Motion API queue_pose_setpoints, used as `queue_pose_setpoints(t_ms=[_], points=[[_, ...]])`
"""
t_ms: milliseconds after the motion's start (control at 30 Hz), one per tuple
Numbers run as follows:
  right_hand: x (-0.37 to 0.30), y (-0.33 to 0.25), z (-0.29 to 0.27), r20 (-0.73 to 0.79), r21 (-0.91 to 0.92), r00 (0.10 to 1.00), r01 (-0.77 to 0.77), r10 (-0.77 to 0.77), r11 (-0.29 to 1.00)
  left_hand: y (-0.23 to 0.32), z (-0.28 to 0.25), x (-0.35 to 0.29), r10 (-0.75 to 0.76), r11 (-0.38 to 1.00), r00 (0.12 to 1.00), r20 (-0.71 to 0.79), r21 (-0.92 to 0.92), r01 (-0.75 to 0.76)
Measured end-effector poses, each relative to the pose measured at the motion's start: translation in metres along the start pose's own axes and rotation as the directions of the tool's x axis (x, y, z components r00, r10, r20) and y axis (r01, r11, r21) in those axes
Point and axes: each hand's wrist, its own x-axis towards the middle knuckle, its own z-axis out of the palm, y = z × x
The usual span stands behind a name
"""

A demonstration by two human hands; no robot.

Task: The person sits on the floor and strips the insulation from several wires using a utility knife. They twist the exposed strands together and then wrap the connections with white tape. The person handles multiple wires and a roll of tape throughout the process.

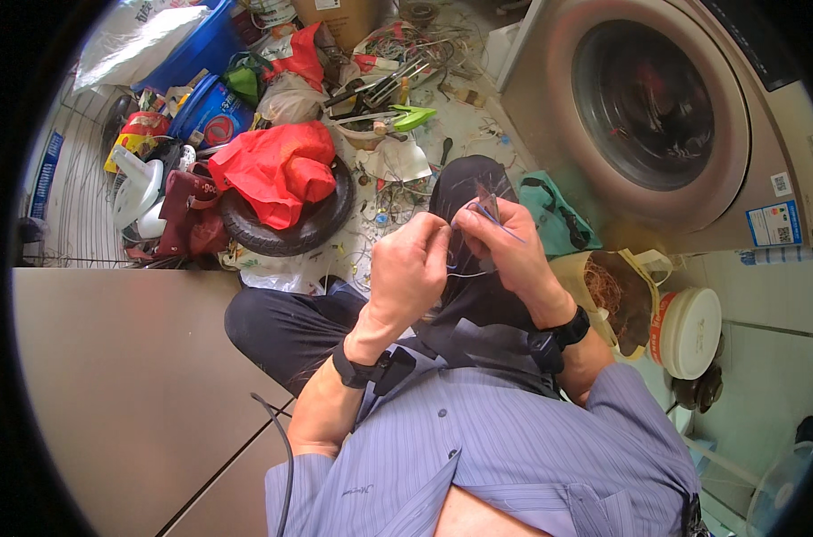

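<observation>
Striped blue-grey cloth shirt (pixel 523 438) lies nearest. Farther off, the left hand (pixel 413 261) is curled inward; I cannot tell whether its small, blurred fingertips grip anything. Just to its right, the right hand (pixel 511 243) pinches a thin blue wire (pixel 505 227) looping beside its thumb, the wire's ends indistinct.

right hand (pixel 517 252): blue wire (pixel 505 227) | left hand (pixel 405 268): pinching, apparently same wire
</observation>
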Motion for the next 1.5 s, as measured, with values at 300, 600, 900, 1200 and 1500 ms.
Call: queue_pose_setpoints(t_ms=[300,600,900,1200,1500], points=[[-0.002,0.007,0.001,0.029,0.124,0.999,-0.020,0.016,0.992,-0.008,-0.007,-0.002,-0.298,0.823,0.943,0.146,-0.461,0.331],[0.000,-0.001,-0.007,0.168,0.277,0.977,-0.176,0.133,0.945,-0.029,-0.024,-0.003,-0.319,0.226,0.902,0.293,-0.900,0.372],[0.005,0.001,-0.047,0.050,0.540,0.999,-0.041,0.016,0.841,-0.073,-0.075,-0.002,-0.309,0.040,0.941,0.136,-0.987,0.156],[0.010,0.008,-0.102,-0.116,0.529,0.993,0.074,-0.014,0.846,-0.092,-0.134,0.001,-0.353,0.014,0.936,-0.008,-1.000,-0.004],[0.002,0.006,-0.168,-0.206,0.767,0.978,0.180,-0.029,0.617,-0.119,-0.162,-0.009,-0.418,-0.132,0.909,0.001,-0.989,-0.059]])
